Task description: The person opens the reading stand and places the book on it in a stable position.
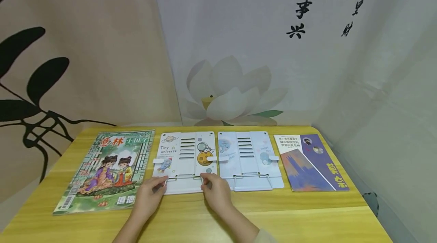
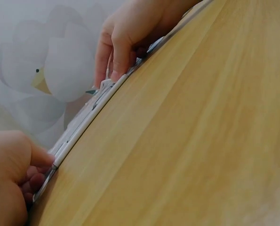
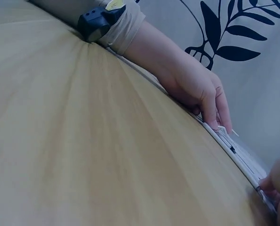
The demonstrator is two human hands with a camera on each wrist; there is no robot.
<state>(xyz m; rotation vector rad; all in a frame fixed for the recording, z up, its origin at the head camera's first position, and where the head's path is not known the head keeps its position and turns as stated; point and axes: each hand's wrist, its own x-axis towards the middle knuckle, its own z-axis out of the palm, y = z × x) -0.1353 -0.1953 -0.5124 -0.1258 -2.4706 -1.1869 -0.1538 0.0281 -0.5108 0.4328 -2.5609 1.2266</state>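
Note:
A white folding book stand (image 1: 187,152) printed with planets and an astronaut lies flat at the middle of the table. At its lower left corner, my left hand (image 1: 149,194) pinches the end of the stand's wire page rest (image 1: 183,176) between thumb and fingers. My right hand (image 1: 217,193) pinches the same wire at the lower right corner. From the side, in the left wrist view, the right hand's fingertips (image 2: 115,75) are on the wire just over the thin panel. Right beside it lies a second, pale blue book stand (image 1: 248,155), untouched.
On the left lies a green illustrated magazine (image 1: 112,171), its right side close to my left hand. A purple and white book (image 1: 310,163) lies at the right. The wooden table (image 1: 290,216) backs onto a printed curtain (image 1: 239,38).

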